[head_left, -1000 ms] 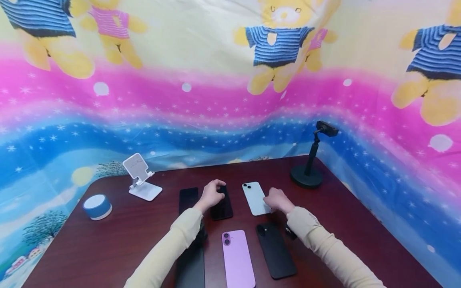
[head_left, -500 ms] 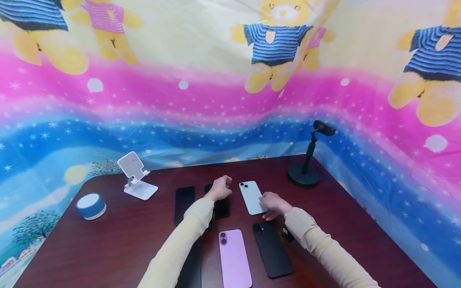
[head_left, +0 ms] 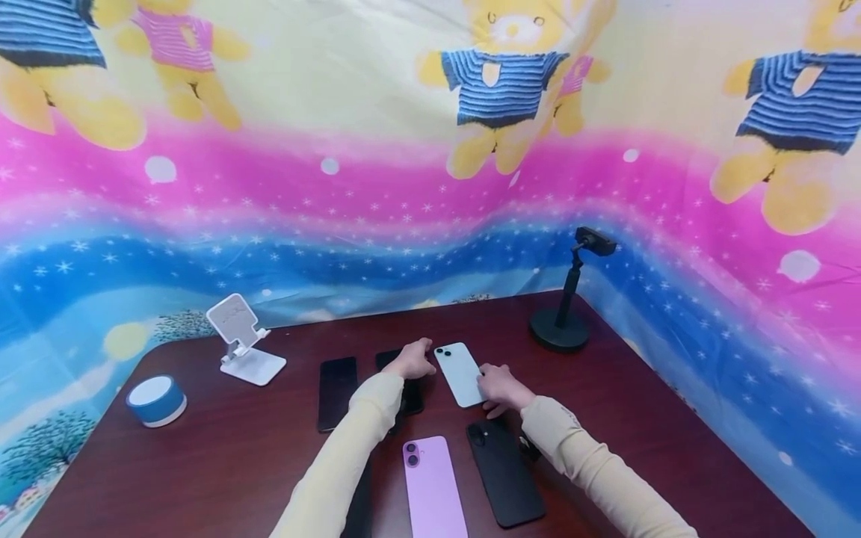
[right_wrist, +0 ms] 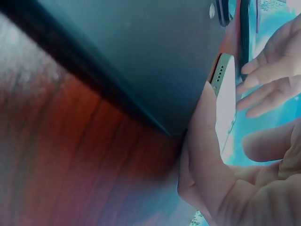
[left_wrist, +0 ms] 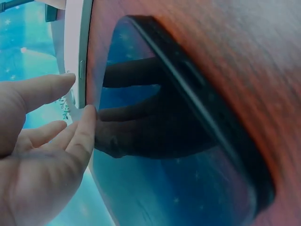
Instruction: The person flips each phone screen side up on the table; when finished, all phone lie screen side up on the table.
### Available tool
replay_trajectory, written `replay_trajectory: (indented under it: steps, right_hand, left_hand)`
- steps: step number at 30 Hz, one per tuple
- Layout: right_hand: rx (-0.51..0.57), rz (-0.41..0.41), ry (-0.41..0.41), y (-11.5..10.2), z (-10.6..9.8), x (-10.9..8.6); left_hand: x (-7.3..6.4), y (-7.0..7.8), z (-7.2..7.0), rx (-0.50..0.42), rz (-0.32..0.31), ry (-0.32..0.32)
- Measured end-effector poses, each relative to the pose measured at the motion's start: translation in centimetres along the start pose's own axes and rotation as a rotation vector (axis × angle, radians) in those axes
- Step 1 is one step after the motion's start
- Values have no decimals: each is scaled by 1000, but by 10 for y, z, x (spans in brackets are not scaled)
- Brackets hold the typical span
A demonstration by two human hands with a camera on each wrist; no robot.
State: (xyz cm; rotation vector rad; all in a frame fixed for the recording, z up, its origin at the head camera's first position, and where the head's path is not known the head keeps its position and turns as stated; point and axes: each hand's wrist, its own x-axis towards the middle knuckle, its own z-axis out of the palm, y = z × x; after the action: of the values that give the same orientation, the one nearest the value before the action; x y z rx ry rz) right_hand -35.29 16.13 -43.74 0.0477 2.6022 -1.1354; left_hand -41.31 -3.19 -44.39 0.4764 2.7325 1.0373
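Observation:
A white phone (head_left: 461, 375) lies on the table with its camera side up, between my two hands. My left hand (head_left: 413, 360) reaches over a dark phone to the white one's left edge. In the left wrist view its thumb and fingers (left_wrist: 83, 134) are spread apart beside the white phone's side (left_wrist: 78, 52), and the dark phone's screen (left_wrist: 155, 136) mirrors them. My right hand (head_left: 504, 387) is at the white phone's right edge, fingertips touching it. In the right wrist view the fingers (right_wrist: 204, 125) extend along the phone's near side, loosely bent.
Nearer me lie a purple phone (head_left: 433, 489) and a black phone (head_left: 504, 474). Another dark phone (head_left: 338, 392) is left of my left hand. Farther out stand a white phone stand (head_left: 252, 366), a blue-and-white cylinder (head_left: 158, 407) and a black stand (head_left: 558, 329).
My left hand has moved right, from the dark phone to the white phone's left edge. My right hand has shifted slightly along the white phone's right edge. The head view has turned a little right.

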Motion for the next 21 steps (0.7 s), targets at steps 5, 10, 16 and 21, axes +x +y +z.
replay_trajectory:
  steps: [5,10,16,21]
  right_hand:
    - [11,-6,2,-1,2,-1]
    - [47,-11,3,-1,5,-1]
    - [100,26,22,-1,8,0]
    - [86,67,60,-3,12,1]
  left_hand:
    - [4,-4,4,15,36,8]
    - [4,-5,7,40,54,7]
    - [4,-7,10,-17,59,5]
    - [6,-9,12,-97,59,22]
